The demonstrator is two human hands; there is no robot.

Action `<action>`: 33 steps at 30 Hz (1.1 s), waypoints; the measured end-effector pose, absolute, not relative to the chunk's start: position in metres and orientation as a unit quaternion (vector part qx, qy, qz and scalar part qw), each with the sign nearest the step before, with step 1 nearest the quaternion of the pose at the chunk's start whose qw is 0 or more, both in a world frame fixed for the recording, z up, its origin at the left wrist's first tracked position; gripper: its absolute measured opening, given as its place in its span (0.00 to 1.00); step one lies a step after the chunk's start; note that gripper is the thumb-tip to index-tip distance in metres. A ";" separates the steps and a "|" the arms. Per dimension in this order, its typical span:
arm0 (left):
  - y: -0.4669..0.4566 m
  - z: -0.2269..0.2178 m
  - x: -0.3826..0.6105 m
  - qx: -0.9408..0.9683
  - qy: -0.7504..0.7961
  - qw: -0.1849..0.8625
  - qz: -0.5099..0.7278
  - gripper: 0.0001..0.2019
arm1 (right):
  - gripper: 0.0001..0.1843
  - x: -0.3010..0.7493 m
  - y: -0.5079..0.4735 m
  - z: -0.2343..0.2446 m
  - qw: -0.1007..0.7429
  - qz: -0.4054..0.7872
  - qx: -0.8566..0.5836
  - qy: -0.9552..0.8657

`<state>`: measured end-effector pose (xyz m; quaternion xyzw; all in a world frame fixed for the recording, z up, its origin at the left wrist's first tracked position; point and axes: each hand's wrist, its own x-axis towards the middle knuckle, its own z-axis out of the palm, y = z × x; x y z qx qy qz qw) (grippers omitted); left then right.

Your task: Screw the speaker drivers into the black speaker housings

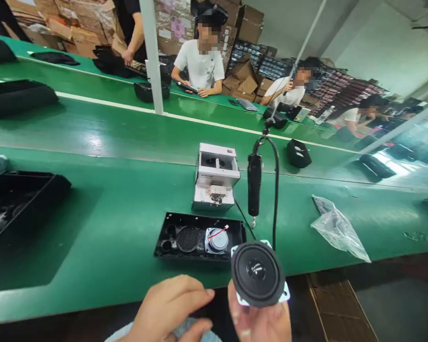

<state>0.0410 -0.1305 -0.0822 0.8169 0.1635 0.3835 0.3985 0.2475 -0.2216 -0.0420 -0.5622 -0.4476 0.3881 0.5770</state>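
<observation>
My right hand [260,323] holds a round black speaker driver [257,275] from below, its cone facing up toward me and the corners of its pale square frame showing. To the left, my left hand [173,304] is empty, with the thumb apart from the curved fingers. Beyond both hands lies a black plastic speaker housing [199,218], inner side up. A second speaker driver [217,241] sits in it, magnet up, with a red wire and white connector. Beside that driver is a round grille opening [188,238].
A grey-white screw feeder [217,178] stands behind the housing. A black electric screwdriver [254,185] hangs on a cord to its right. A clear plastic bag [338,228] lies further right, a large black case [17,204] at left. Several people sit across the green bench [121,209].
</observation>
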 end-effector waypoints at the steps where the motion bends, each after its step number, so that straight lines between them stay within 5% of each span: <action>1: -0.123 -0.079 0.031 0.819 0.193 0.363 0.399 0.18 | 0.34 0.255 -0.214 -0.032 0.555 0.375 -0.574 -0.470; 7: -0.070 -0.077 0.000 0.818 0.362 0.208 0.396 0.37 | 0.24 0.269 -0.136 0.010 0.304 0.278 -0.640 -0.649; 14: -0.061 -0.101 0.010 0.862 0.354 0.254 0.259 0.42 | 0.20 0.264 -0.097 0.008 0.076 0.196 -0.634 -0.744; 33: -0.063 -0.095 0.007 0.859 0.361 0.265 0.250 0.40 | 0.19 0.248 -0.084 0.004 -0.044 0.115 -0.584 -0.802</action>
